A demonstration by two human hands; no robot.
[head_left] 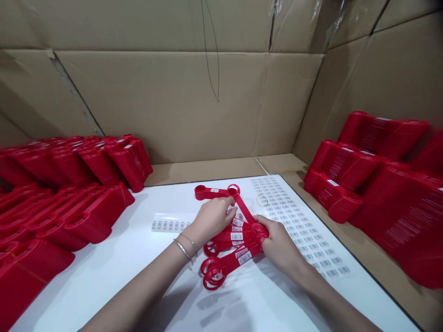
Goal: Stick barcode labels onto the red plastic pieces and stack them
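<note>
Left hand (212, 217): fingers curled, tips closed on the top strips of the fan; two bracelets (187, 246) on the wrist.
Right hand (281, 248): clenched around the fan's gathered end.
Fan of red strips (231, 261): ring-ended, barcode-labelled, spread at the middle of the white table (110, 272), ring ends towards the near left.
Label sheet (304, 230): flat along the table's right edge, a rubber band (262, 200) lying on it.
Label strip (170, 225): just left of the left hand.
Red stacks (86, 207): crowd the left edge; more stacks (374, 184) lie beyond the right edge.
</note>
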